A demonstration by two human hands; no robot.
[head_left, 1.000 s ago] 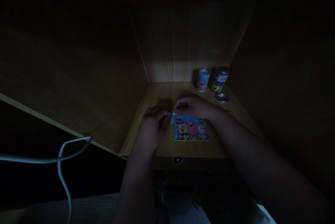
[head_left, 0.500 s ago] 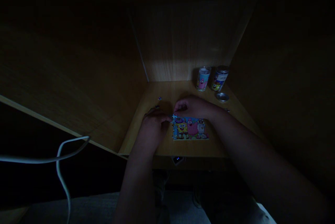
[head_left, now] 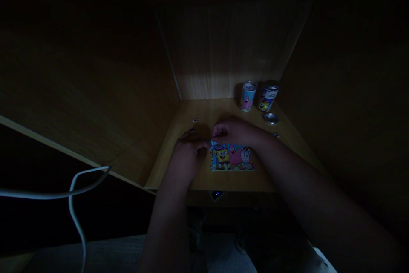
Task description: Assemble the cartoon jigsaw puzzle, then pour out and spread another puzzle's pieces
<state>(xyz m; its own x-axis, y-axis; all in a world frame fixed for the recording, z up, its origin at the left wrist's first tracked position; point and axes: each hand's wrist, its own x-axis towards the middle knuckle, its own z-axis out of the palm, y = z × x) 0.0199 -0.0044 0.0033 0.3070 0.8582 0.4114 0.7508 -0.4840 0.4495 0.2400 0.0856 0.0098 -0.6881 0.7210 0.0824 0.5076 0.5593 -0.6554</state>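
Note:
A largely assembled jigsaw puzzle (head_left: 234,158) with bright cartoon figures lies flat on the wooden shelf. At its upper left corner my right hand (head_left: 231,130) is closed in a pinch, fingertips on a small light blue puzzle piece mostly hidden beneath them. My left hand (head_left: 190,144) lies at the puzzle's left side, fingers curled and thumb and forefinger against that same corner. Just beyond my left fingers is a loose piece (head_left: 192,130), and a second loose piece (head_left: 195,120) lies farther back. The dim light blurs finger detail.
A cartoon-printed can (head_left: 248,97) and a darker can (head_left: 268,96) stand at the back right. Before them lies a round metal lid (head_left: 271,118), with small loose pieces (head_left: 276,135) near my right forearm. Wooden panels enclose the shelf. A white cable (head_left: 73,205) hangs at left.
My right fingertips have lowered slightly onto the puzzle's upper left corner, covering the light blue piece that showed before. My left hand has barely moved.

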